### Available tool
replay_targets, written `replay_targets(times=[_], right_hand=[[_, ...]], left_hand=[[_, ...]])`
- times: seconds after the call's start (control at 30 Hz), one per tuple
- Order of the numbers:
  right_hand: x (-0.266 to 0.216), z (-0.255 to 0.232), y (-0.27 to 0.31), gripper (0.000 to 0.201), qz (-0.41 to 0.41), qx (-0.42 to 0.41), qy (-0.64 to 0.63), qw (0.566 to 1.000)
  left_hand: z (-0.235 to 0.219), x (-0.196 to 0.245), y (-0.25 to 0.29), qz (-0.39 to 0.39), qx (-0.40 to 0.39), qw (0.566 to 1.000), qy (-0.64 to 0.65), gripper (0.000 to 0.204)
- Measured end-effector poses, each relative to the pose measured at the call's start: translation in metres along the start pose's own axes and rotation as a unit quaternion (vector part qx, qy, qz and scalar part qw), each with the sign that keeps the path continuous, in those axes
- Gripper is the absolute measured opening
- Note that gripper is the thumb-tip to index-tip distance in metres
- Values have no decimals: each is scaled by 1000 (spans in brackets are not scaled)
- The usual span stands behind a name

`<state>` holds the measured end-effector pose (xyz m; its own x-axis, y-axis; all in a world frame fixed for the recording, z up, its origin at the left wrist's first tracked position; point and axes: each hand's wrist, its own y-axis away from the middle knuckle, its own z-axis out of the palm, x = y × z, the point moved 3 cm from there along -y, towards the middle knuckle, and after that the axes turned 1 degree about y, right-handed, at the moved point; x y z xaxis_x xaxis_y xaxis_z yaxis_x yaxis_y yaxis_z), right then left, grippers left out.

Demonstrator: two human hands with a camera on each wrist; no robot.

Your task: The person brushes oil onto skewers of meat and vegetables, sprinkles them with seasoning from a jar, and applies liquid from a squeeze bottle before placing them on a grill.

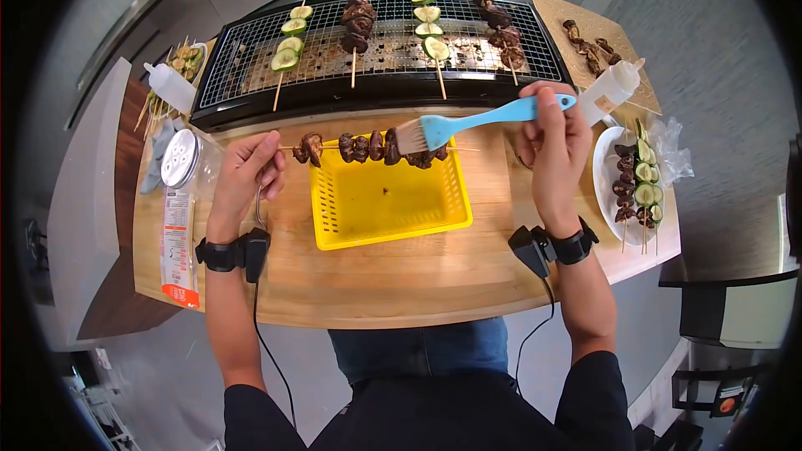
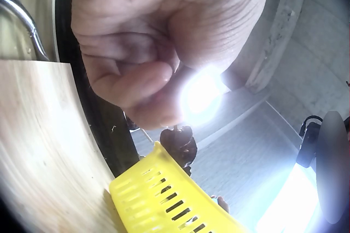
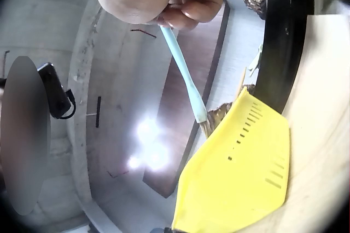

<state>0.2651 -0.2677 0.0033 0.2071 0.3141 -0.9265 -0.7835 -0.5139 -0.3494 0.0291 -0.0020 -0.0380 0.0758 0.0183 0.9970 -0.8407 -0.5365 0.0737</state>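
My left hand (image 1: 245,171) pinches the bare left end of a skewer of dark brown mushroom pieces (image 1: 361,148), held level above the far rim of a yellow plastic basket (image 1: 393,230). In my right hand (image 1: 553,150) is a basting brush with a light blue handle (image 1: 501,115). Its pale bristles (image 1: 410,138) lie against the mushrooms toward the skewer's right half. The left wrist view shows the thumb and curled fingers (image 2: 136,85) at the skewer end, with dark mushroom (image 2: 179,145) below. From the right wrist, the brush handle (image 3: 183,74) slants down to the mushrooms behind the basket's wall.
Behind the basket stands a black grill (image 1: 380,83) with cucumber skewers (image 1: 428,29) and mushroom skewers (image 1: 357,25) on its mesh. Squeeze bottles (image 1: 614,88) flank it. A shaker jar (image 1: 185,160) and a seasoning packet (image 1: 178,242) are left; a plate (image 1: 608,167) of skewers is right.
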Motion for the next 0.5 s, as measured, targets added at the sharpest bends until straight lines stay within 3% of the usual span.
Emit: replay_targets(times=[0.1, 0.17, 0.5], right_hand=[[-4, -4, -2, 22, -30, 24, -14, 999], [-3, -11, -4, 23, -63, 86, 22, 994], [-5, -18, -5, 23, -87, 148, 21, 985]], left_hand=[[0, -1, 0, 1, -2, 1000, 1, 42], [0, -1, -1, 3, -7, 1000, 5, 42], [0, 1, 0, 5, 3, 1000, 2, 44]])
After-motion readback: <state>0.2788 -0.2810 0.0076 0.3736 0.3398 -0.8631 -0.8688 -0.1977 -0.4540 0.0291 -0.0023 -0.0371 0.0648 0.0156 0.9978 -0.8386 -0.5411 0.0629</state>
